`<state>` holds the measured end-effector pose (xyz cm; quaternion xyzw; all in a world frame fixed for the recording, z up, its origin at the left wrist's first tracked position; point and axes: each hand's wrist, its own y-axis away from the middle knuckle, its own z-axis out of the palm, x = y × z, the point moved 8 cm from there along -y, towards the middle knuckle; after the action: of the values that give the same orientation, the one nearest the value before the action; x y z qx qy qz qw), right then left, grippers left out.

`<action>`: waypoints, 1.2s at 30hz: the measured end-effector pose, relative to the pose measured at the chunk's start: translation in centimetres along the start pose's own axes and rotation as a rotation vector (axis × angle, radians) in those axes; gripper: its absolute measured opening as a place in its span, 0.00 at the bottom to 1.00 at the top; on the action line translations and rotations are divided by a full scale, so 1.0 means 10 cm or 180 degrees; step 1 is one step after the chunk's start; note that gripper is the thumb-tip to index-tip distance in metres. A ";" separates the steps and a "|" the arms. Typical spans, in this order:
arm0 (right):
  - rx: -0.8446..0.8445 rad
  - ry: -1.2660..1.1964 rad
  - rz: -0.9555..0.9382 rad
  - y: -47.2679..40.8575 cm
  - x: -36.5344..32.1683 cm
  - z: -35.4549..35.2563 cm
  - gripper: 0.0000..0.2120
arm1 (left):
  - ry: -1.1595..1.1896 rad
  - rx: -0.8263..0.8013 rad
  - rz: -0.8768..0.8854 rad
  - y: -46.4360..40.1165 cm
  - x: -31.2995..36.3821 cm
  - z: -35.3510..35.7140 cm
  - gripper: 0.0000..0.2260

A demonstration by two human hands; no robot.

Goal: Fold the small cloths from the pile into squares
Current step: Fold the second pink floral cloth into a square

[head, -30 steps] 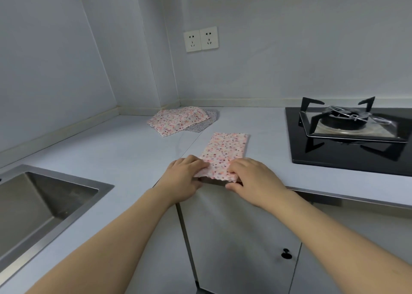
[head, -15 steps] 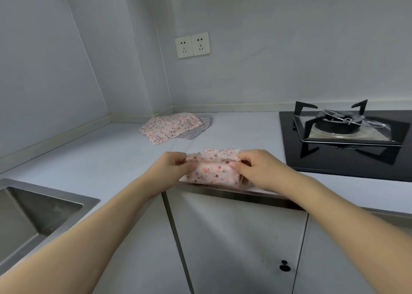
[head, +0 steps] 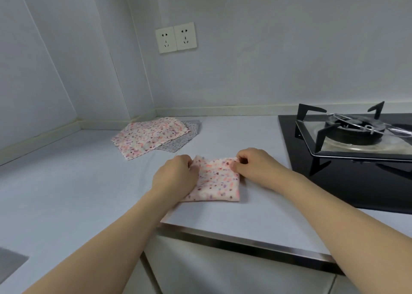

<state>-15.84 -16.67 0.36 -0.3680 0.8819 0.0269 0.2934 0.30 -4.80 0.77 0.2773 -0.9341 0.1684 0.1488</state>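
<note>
Floral cloth point(head: 217, 180) doubled into a near-square on the table point(head: 256, 213), both hands at its far edge.

Left hand point(head: 176, 175) and right hand point(head: 252, 164) each pinch a far corner with curled fingers point(head: 242, 160), likely to line up the layers; the pile point(head: 151, 135) waits well apart, leaving folding room beside the gas hob point(head: 347, 157).

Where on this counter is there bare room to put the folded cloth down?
Bare worktop lies left of the folded cloth, between the pile and the sink, and behind it toward the wall. The stove crowds the right side.
</note>
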 end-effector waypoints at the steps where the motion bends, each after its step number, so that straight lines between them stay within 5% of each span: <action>1: 0.0027 0.0063 -0.0003 -0.04 0.03 0.02 0.15 | -0.0066 0.0116 0.0004 -0.01 -0.01 0.01 0.10; 15: 0.0027 0.0337 -0.0282 -0.13 0.05 0.08 0.11 | -0.0505 0.0233 -0.0119 0.08 0.12 -0.08 0.08; 19: -0.0146 0.0498 -0.0362 -0.12 0.03 0.11 0.10 | -0.0025 0.0976 0.0571 0.41 0.41 -0.30 0.07; 21: -0.0198 0.0474 -0.0342 -0.11 0.04 0.11 0.10 | 0.0280 0.0660 0.0831 0.57 0.54 -0.19 0.03; 26: -0.0193 0.0447 -0.0261 -0.09 0.07 0.10 0.09 | -0.0510 0.0055 0.0528 0.65 0.58 0.13 0.14; 36: 0.0042 0.0773 -0.0162 0.01 0.07 0.00 0.13 | -0.0634 -0.1169 0.0220 0.65 0.55 0.18 0.30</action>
<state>-16.26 -17.04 -0.02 -0.3888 0.9015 -0.0311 0.1874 -8.16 -2.94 -0.30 0.2286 -0.9682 -0.0278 0.0980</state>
